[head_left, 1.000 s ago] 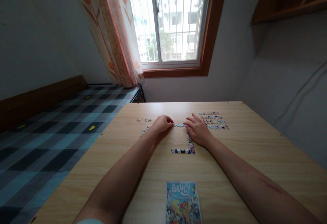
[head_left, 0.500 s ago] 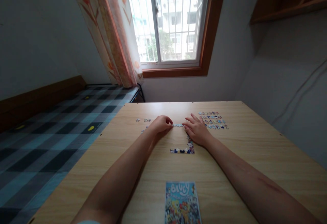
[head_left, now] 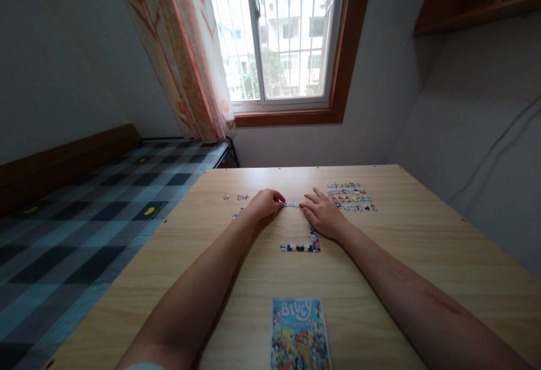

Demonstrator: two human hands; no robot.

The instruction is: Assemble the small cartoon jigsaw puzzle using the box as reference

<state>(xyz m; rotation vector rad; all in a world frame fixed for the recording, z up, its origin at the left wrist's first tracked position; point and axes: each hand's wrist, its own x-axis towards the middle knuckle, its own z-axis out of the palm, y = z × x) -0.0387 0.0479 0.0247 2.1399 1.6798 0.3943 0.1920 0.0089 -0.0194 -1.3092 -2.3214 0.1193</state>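
Observation:
A partly joined jigsaw border (head_left: 301,247) lies on the wooden table (head_left: 414,246), with a bottom strip, a right-hand column and a short top strip (head_left: 291,204). My left hand (head_left: 265,204) rests curled on the table, its fingertips pinched on the left end of that top strip. My right hand (head_left: 322,212) lies flat with fingers spread, its fingertips touching the strip's right end and covering the top of the column.
Sorted loose pieces (head_left: 350,196) lie in rows to the right of my right hand, and a few more pieces (head_left: 237,197) sit to the left. A Bluey picture card (head_left: 300,333) lies near the front edge. A checked bed (head_left: 84,218) adjoins the table's left side.
Both hands stay on the top strip. The two hands have drawn slightly closer together along it, and the view has shifted a little.

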